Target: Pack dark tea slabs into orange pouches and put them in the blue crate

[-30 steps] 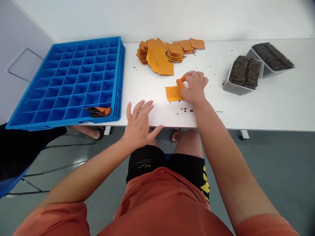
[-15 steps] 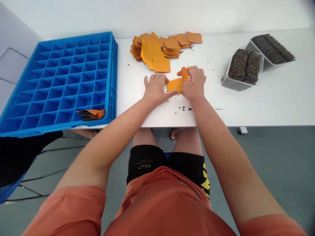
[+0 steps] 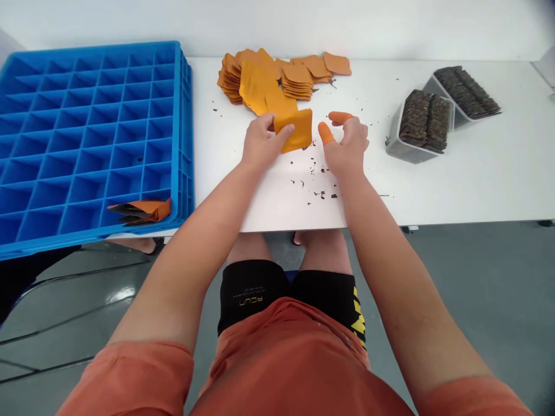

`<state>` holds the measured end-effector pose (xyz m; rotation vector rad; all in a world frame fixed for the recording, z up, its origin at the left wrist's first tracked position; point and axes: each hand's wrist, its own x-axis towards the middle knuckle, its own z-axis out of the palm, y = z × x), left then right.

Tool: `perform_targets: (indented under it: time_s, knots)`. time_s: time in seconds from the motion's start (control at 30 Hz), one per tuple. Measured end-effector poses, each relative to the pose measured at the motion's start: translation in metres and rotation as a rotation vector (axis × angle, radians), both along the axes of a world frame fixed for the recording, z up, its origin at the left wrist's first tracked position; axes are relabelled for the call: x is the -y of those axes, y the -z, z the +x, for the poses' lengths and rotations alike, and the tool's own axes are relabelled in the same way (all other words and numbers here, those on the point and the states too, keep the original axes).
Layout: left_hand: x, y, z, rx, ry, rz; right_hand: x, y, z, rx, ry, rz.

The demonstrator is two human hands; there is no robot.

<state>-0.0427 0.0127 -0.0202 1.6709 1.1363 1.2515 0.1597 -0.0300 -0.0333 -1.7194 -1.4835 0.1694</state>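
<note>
Half a second ago both our hands pinned the flat square orange pouch [image 3: 297,130] to the white desk [image 3: 455,185]. Now our left hand [image 3: 259,143] alone pinches its left edge, lifted mid-desk just before the far-edge pile of orange pouches [image 3: 277,78]. Our right hand [image 3: 349,151] has let go, its orange-capped thumb and forefinger spread.
</note>
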Motion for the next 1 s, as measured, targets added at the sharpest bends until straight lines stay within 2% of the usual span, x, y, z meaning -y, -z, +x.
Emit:
perform_targets:
  time_s: [0.07, 0.2, 0.33, 0.4, 0.57, 0.7, 0.87, 0.93, 1.0]
  knots:
    - [0.004, -0.004, -0.001, 0.116, 0.009, -0.009, 0.002, -0.001, 0.000, -0.033, -0.047, 0.047]
    - [0.019, -0.019, 0.002, 0.205, 0.033, -0.097, 0.005, -0.005, -0.005, -0.168, -0.156, 0.177]
    - [0.029, -0.032, 0.007, 0.260, 0.054, -0.123, 0.004, -0.010, -0.007, -0.353, -0.291, 0.161]
    - [0.030, -0.033, 0.007, 0.246, 0.072, -0.143, 0.002, -0.011, -0.005, -0.405, -0.278, 0.129]
    - [0.024, -0.033, 0.003, 0.206, 0.109, -0.288, -0.008, -0.006, 0.006, -0.431, -0.143, 0.129]
    - [0.027, -0.041, 0.004, 0.299, 0.097, -0.271, -0.002, -0.009, 0.001, -0.377, -0.175, 0.120]
    - [0.030, -0.047, 0.010, 0.348, 0.066, -0.180, 0.016, -0.011, -0.012, -0.047, -0.241, 0.147]
    - [0.028, -0.043, 0.010, 0.293, 0.018, -0.101, 0.013, -0.004, -0.006, 0.028, -0.204, 0.151]
    - [0.026, -0.038, 0.008, 0.227, -0.014, -0.011, 0.005, 0.005, 0.005, -0.002, -0.121, 0.171]
